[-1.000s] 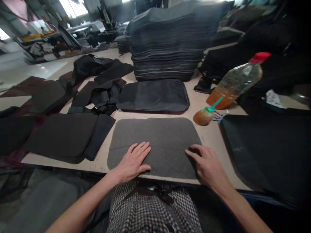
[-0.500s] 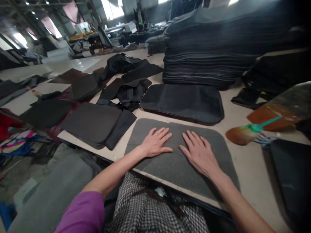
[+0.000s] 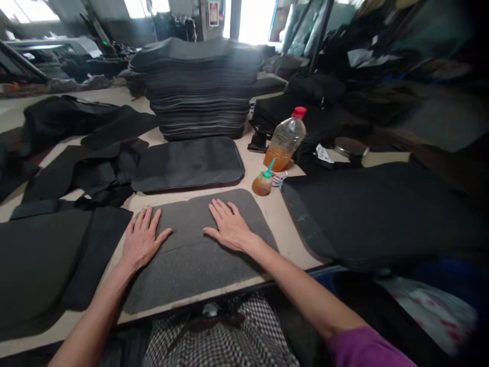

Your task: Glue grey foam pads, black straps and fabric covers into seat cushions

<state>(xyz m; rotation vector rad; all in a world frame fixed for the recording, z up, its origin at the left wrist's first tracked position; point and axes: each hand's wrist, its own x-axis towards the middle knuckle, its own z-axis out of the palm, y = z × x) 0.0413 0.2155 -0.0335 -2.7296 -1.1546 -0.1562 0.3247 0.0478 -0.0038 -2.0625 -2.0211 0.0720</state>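
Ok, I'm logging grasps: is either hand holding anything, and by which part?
Nothing is held: the left hand and right hand rest open, palms down, on the gray panel.

One head cam sits above the table's (image 3: 294, 250) near edge, facing forward and down. That edge slants low across frame, rising rightward; lap (image 3: 217, 339) at bottom. Left hand (image 3: 142, 243) and right hand (image 3: 229, 227) are close; window (image 3: 147, 7) far, up top.

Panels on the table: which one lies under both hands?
The grey panel, with left hand and right hand on it; the black panel behind has neither.
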